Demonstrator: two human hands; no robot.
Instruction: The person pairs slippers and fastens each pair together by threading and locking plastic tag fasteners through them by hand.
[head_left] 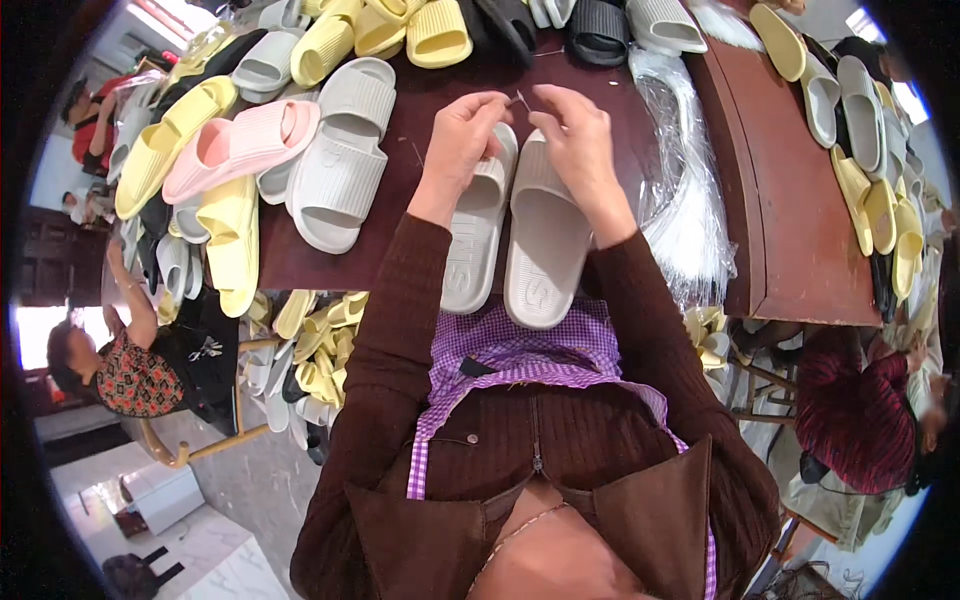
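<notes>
1. We see the left hand (462, 135) with its thumb and index tips pinched together on a thin strand (521, 99), the other fingers curled below.
2. We see the right hand (580, 130) facing it, thumb and index bent and a little apart at the strand's other side; we cannot tell whether they grip it.
3. Just below the fingers, 2 grey slippers lie side by side, toes toward us: the left slipper (475, 235) under the left hand, the right slipper (548, 230) under the right. We cannot tell if either hand touches them.
4. Left of the fingers, on the dark red table (320, 270), we find a grey pair (340, 150), then a pink pair (240, 150) and yellow slippers (170, 145).
5. Right of the fingers lies a bundle (690, 200) of white strands in clear plastic.
6. Beyond the fingers, we see black slippers (597, 35) among grey and yellow ones.
7. Nearest our body, below the fingers, is a purple checked apron (520, 350).
</notes>
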